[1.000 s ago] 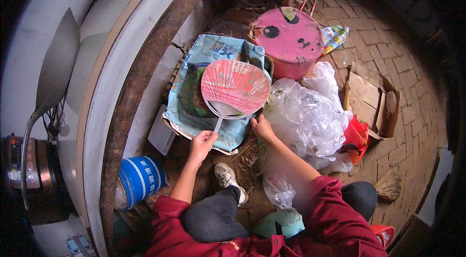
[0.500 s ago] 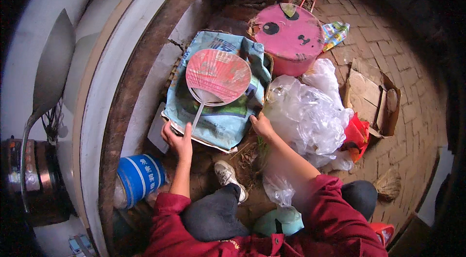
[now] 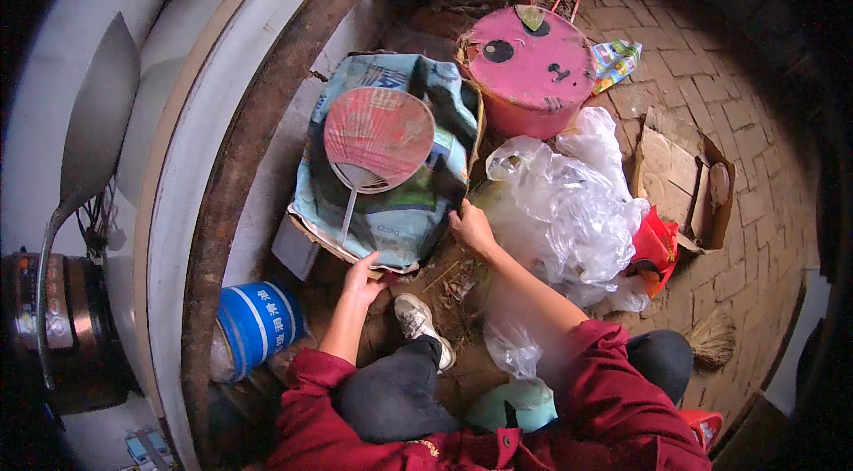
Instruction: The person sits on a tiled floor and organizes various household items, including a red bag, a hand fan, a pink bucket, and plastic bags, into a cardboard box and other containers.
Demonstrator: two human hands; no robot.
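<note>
A worn blue printed sack (image 3: 311,195) with a brown, cardboard-like rim lies in front of me, its surface sagging in folds. A round pink hand fan (image 3: 379,135) with a white handle rests on top of it. At the sack's near edge, my left hand (image 3: 362,279) has its fingers curled under the rim with the thumb above. My right hand (image 3: 471,227) pinches the right edge close to the near corner. What is under the sack is hidden.
To the right lie crumpled clear plastic bags (image 3: 569,213), a red bag (image 3: 655,249) and an open cardboard box (image 3: 680,173). Beyond stands a pink drum-shaped stool (image 3: 529,71). A blue can (image 3: 258,329) sits left, beside the wooden door frame (image 3: 244,107).
My left hand has moved right along the near edge of the sack. The sack and the fan have shifted slightly left, and the sack's right side now bends more. The right hand moved slightly left.
</note>
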